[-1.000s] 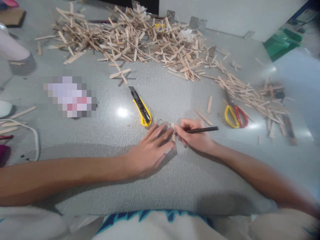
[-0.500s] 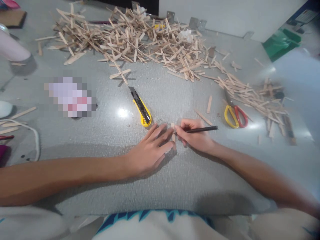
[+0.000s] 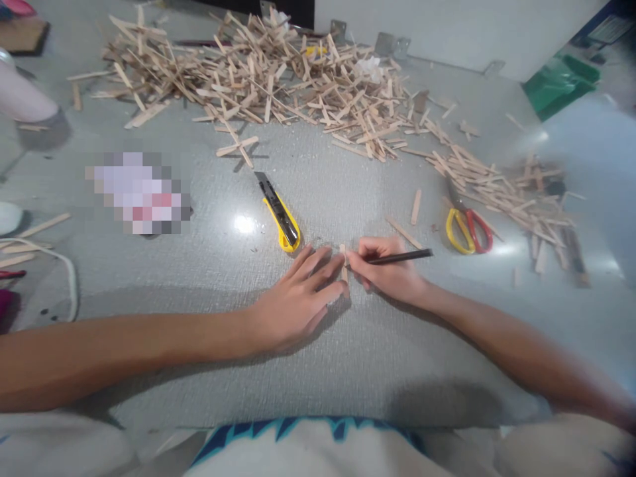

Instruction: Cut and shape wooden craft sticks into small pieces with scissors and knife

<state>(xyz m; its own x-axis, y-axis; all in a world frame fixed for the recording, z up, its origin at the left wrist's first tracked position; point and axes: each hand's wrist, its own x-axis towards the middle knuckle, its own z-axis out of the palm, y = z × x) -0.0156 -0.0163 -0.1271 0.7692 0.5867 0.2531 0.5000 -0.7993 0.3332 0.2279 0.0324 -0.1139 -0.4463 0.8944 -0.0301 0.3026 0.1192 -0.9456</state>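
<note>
My left hand (image 3: 298,298) lies palm down on the grey table with its fingers spread. Its fingertips rest on a small wooden craft stick (image 3: 342,250), which points away from me and is partly covered by the fingers. In my right hand (image 3: 387,268) a black pencil (image 3: 405,256) is pinched between thumb and fingers, its tip against the stick. Just beyond my left fingers lies a yellow and black utility knife (image 3: 282,215), blade out and pointing away. Two loose craft sticks, one of them a short piece (image 3: 416,207), lie beyond my right hand.
A large heap of craft sticks (image 3: 258,79) spreads along the back, trailing off to the right. Scissors (image 3: 467,228) with a yellow and a red handle lie at the right. A blurred-out object (image 3: 139,192) and a white cable (image 3: 72,281) are at the left.
</note>
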